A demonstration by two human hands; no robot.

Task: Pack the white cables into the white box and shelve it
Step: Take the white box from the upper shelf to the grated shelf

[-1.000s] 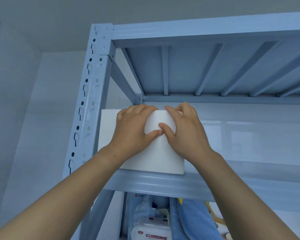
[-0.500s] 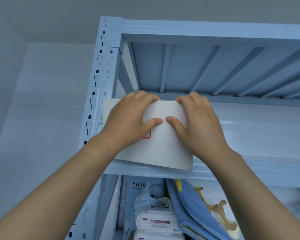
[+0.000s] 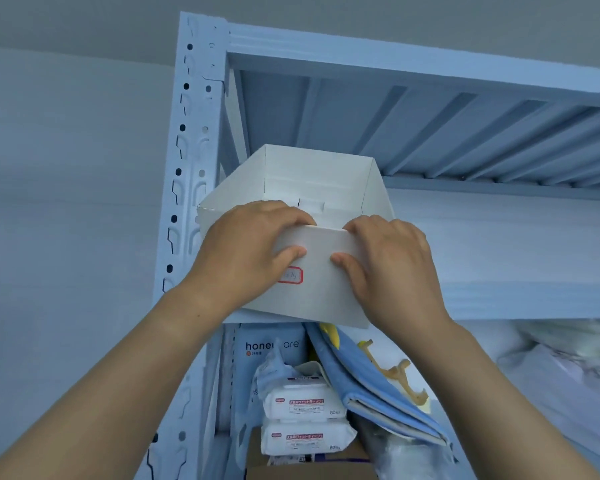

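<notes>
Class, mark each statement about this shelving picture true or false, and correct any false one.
1. The left hand and right hand both grip the white box at its near wall. True.
2. The box is closed with a lid. False: its top is open and the inside walls show.
3. A red-bordered label sits on the box's front face. True.
4. The shelf below the box holds only books. False: wipe packs and a folded blue cloth lie there.
</notes>
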